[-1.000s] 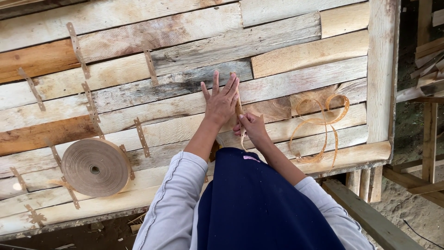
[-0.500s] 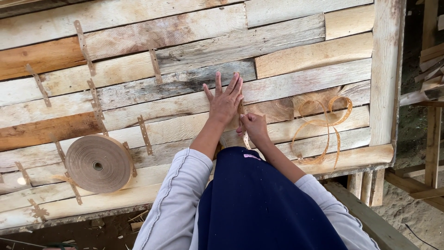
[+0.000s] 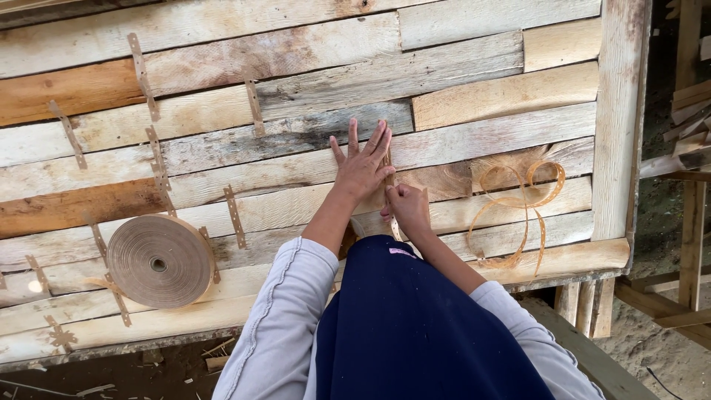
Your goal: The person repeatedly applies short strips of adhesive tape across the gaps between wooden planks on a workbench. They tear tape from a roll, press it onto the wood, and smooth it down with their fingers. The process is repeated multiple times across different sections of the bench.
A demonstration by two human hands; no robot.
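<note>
Centrally, a narrow tan perforated strip (image 3: 388, 172) lies upright across the joints of the weathered planks that make up the wooden table (image 3: 459, 74), just below mid-height of the view. The left hand (image 3: 361, 167) lies flat on the boards with fingers spread wide, its palm and little-finger edge touching the strip's left side. The right hand (image 3: 406, 207) is closed, pinching the strip's lower portion between thumb and fingers; the strip's lowest end runs out of sight behind the person's dark blue garment (image 3: 415, 326). To the right, well apart from both hands, a loose curl of the same strip material (image 3: 518, 200) rests on the boards near the table's right rail. To the left, a large flat roll of tan tape (image 3: 158, 261) sits near the table's front edge. Several short strips (image 3: 234, 216) lie fixed across plank joints over the left half of the surface.
</note>
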